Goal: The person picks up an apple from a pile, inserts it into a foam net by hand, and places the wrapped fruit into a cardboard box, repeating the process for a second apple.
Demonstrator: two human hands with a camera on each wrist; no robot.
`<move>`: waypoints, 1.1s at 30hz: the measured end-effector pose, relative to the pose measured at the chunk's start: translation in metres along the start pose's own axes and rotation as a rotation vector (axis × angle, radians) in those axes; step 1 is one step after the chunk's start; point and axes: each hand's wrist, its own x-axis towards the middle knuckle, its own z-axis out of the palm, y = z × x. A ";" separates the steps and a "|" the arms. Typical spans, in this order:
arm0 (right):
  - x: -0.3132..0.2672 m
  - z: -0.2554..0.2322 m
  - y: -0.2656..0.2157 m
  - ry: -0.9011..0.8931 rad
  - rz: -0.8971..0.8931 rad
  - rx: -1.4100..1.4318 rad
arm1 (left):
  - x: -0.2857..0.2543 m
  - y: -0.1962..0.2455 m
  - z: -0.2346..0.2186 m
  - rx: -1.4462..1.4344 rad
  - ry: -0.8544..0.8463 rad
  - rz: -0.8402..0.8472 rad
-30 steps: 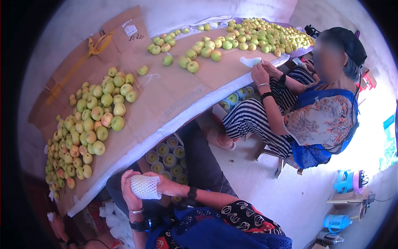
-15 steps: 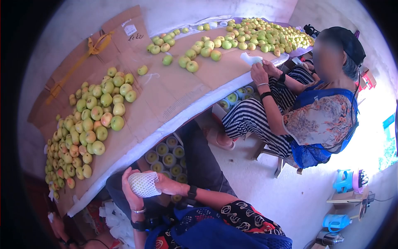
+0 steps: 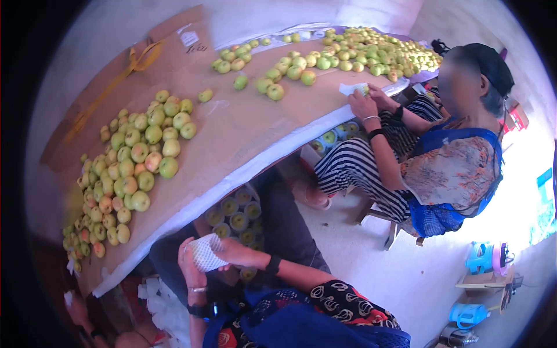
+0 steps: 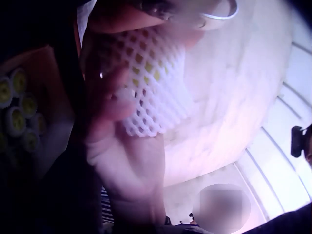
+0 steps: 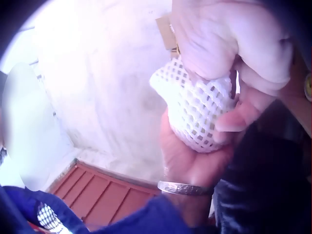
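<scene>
A green apple in a white foam net sleeve (image 3: 205, 253) is held between both hands, low in front of the body. My left hand (image 3: 188, 264) cups it from the left side; in the right wrist view the palm of that left hand (image 5: 192, 163) lies under the net. On the other side, my right hand (image 3: 237, 253) grips the sleeve at its right end, with fingers and thumb over the mesh (image 5: 195, 107). Green skin shows through the holes in the left wrist view, where the net (image 4: 156, 73) covers most of the fruit.
A big pile of apples (image 3: 139, 152) lies on the cardboard-covered table (image 3: 243, 127), with more apples (image 3: 360, 55) farther back. Below the table edge stands a box of net-wrapped apples (image 3: 238, 221). A seated person (image 3: 452, 156) at the right handles another foam net (image 3: 354, 89).
Both hands have shifted slightly, and the netted apple has turned to a more tilted position between them. The head view has moved a little. The other person's net has also changed position.
</scene>
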 end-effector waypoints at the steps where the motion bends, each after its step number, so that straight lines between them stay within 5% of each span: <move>1: 0.002 -0.003 0.004 -0.014 -0.018 -0.044 | 0.003 -0.006 -0.002 -0.067 0.046 -0.028; 3: 0.004 0.000 -0.014 0.122 0.089 -0.366 | 0.009 -0.017 -0.005 -0.222 0.058 -0.097; 6: 0.017 0.000 0.005 0.304 -0.307 -0.467 | 0.007 -0.019 -0.003 -0.415 0.011 -0.117; 8: 0.014 0.007 0.002 0.285 -0.214 -0.269 | 0.007 -0.026 -0.009 -0.547 -0.008 -0.198; 10: 0.016 0.016 0.000 0.309 -0.323 -0.209 | 0.005 -0.023 -0.012 -0.722 -0.021 -0.309; 11: 0.007 0.016 -0.012 0.239 -0.097 -0.151 | 0.001 -0.017 -0.010 -0.728 -0.055 -0.304; 16: 0.004 0.027 -0.020 0.235 -0.168 -0.162 | -0.003 -0.013 -0.011 -0.810 -0.168 -0.270; 19: 0.005 0.032 -0.031 0.247 -0.364 -0.335 | -0.001 -0.016 -0.013 -0.772 -0.197 -0.269; 22: -0.006 0.026 -0.047 0.358 -0.168 -0.528 | -0.004 -0.013 -0.010 -0.737 -0.117 -0.293; 24: -0.002 0.018 -0.048 0.472 -0.476 -0.646 | -0.007 -0.007 -0.009 -0.788 -0.186 -0.287; 28: -0.005 0.021 -0.046 0.349 -0.667 -0.915 | 0.000 -0.016 -0.012 -0.765 -0.175 -0.262; 33: -0.004 0.036 -0.039 0.171 -0.505 -1.014 | 0.004 -0.036 -0.022 -0.764 -0.046 -0.291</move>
